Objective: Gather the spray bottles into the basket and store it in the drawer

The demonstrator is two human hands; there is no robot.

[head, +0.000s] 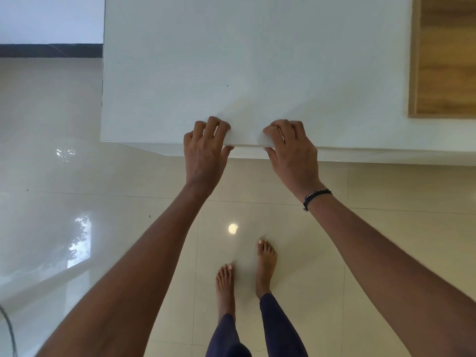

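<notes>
Both hands sit side by side on the near edge of the cabinet top [244, 73]. A wooden panel [445, 55] lies far right; two feet [244, 271] stand on the floor [103, 202] nearest

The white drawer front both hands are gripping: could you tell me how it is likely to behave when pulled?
The drawer front looks rigid, so it probably won't flex. Its smooth handleless edge may be slippery; the left hand and right hand only pinch it. Weight can't be judged.
</notes>
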